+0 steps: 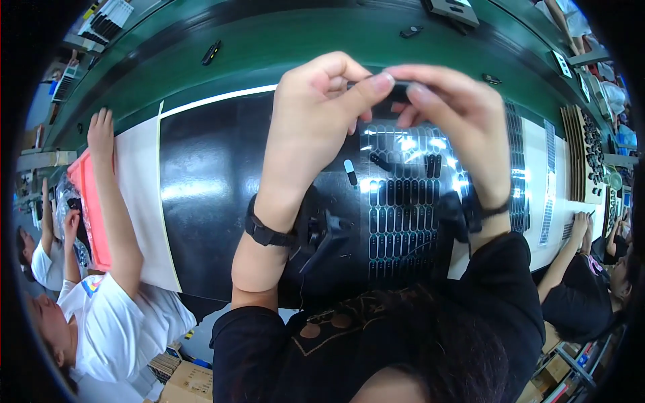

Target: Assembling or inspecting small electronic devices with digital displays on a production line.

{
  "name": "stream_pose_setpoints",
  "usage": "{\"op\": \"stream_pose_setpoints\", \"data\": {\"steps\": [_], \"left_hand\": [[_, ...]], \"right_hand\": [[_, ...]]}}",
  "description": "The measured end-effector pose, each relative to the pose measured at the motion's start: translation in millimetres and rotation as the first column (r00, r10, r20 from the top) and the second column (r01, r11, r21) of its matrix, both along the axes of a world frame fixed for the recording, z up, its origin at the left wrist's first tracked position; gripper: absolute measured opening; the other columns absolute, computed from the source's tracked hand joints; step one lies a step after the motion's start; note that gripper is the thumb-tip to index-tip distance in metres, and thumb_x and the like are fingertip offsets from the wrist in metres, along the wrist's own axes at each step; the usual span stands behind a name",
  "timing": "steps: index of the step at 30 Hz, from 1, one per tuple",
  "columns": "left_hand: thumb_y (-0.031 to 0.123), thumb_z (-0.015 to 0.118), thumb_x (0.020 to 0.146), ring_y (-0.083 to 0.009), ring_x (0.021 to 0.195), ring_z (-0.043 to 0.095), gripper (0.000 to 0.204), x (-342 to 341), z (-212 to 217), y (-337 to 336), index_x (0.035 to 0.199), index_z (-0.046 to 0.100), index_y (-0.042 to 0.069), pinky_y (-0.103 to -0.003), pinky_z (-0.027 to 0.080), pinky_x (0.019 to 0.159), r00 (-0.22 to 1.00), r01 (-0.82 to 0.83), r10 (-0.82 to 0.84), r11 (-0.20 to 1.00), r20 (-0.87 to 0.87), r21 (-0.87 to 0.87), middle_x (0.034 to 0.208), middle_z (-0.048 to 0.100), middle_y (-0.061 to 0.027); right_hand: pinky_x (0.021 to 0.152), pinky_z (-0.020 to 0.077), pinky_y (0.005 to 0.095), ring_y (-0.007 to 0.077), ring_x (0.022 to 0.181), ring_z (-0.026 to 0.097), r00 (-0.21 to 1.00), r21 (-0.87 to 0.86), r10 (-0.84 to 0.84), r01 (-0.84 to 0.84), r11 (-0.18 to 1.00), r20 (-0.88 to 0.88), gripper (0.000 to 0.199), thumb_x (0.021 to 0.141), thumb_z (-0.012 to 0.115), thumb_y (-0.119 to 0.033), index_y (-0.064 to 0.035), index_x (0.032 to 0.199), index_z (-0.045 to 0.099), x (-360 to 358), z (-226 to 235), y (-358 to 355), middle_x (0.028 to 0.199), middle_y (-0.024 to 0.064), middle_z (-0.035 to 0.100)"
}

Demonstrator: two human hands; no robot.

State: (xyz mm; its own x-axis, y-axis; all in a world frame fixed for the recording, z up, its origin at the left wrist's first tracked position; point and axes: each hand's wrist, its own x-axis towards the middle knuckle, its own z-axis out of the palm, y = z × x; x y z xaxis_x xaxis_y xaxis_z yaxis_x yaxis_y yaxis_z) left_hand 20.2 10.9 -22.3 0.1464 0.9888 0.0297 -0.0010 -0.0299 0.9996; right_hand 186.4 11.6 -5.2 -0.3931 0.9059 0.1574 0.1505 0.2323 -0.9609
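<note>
Raised above the black mat [215, 188], our left hand [312, 111] and right hand [457, 114] pinch a small black part [398, 91] between closed fingertips. On the sheet of oval stickers [403, 215] below, several slots appear vacated; we judge most still await use.

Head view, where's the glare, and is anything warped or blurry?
Head view: white glare on the glossy sheet of black oval parts; the green belt and mat edges bow with fisheye distortion; corners are black; the small black part pinched between left hand and right hand looks soft.
</note>
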Motion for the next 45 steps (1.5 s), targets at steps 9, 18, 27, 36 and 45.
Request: {"op": "stream_pose_setpoints", "data": {"steps": [9, 18, 27, 36, 45], "left_hand": [[0.016, 0.061, 0.071, -0.0278, 0.062, 0.056, 0.019, 5.0, -18.0, 2.0, 0.077, 0.057, -0.001, -0.034, 0.044, 0.056, 0.752, -0.122, 0.369, 0.892, -0.546, 0.435, 0.068, 0.056, -0.0147], [0.001, 0.056, 0.063, -0.0306, 0.068, 0.055, 0.008, 91.8, -64.6, -2.3, 0.069, 0.056, -0.004, -0.036, 0.045, 0.061, 0.785, 0.358, -0.055, 0.854, -0.617, 0.378, 0.069, 0.055, -0.0173], [0.000, 0.058, 0.060, -0.0311, 0.073, 0.053, 0.009, 144.7, -105.0, 2.5, 0.068, 0.054, -0.002, -0.038, 0.043, 0.067, 0.732, 0.472, -0.094, 0.784, -0.674, 0.403, 0.075, 0.055, -0.0166], [0.001, 0.060, 0.064, -0.0181, 0.061, 0.053, 0.010, 71.2, -0.3, -34.0, 0.071, 0.053, 0.001, -0.027, 0.040, 0.055, 0.902, 0.289, -0.174, 0.922, -0.394, 0.256, 0.067, 0.054, -0.0083], [-0.010, 0.056, 0.069, -0.0084, 0.066, 0.052, 0.020, 7.0, 39.2, -34.9, 0.087, 0.052, -0.003, -0.017, 0.040, 0.062, 0.973, -0.115, 0.090, 0.988, 0.211, 0.107, 0.073, 0.056, -0.0044]], "right_hand": [[0.066, 0.0431, 0.0315, 0.0215, 0.075, 0.054, 0.881, 0.700, -0.106, -0.287, 0.654, 0.460, 0.037, 0.067, 0.067, -0.019, -0.0039, 0.097, 0.052, 40.5, -62.3, 179.6, 0.074, 0.0065, 0.056], [0.062, 0.0439, 0.0353, 0.0285, 0.066, 0.055, 0.844, 0.074, 0.010, -0.059, 0.996, 0.536, 0.037, 0.064, 0.066, -0.035, -0.0015, 0.077, 0.059, 67.5, -101.8, 214.0, 0.066, 0.0135, 0.058], [0.083, 0.0408, 0.0325, 0.0223, 0.091, 0.053, 0.932, -0.841, 0.019, -0.336, 0.423, -0.363, 0.026, 0.087, 0.040, -0.020, 0.0036, 0.092, 0.049, 121.7, -103.8, 58.1, 0.103, 0.0215, 0.051], [0.080, 0.0411, 0.0279, 0.0169, 0.091, 0.052, 0.979, -0.655, 0.138, -0.203, 0.728, -0.151, 0.023, 0.085, 0.045, -0.018, 0.0013, 0.098, 0.048, 88.8, -68.8, 41.4, 0.097, 0.0111, 0.054], [0.069, 0.0458, 0.0194, 0.0133, 0.081, 0.055, 0.993, 0.238, 0.007, 0.021, 0.971, -0.119, 0.034, 0.065, 0.062, 0.009, 0.0054, 0.096, 0.049, 18.3, -1.3, -0.9, 0.092, 0.0096, 0.054]]}}
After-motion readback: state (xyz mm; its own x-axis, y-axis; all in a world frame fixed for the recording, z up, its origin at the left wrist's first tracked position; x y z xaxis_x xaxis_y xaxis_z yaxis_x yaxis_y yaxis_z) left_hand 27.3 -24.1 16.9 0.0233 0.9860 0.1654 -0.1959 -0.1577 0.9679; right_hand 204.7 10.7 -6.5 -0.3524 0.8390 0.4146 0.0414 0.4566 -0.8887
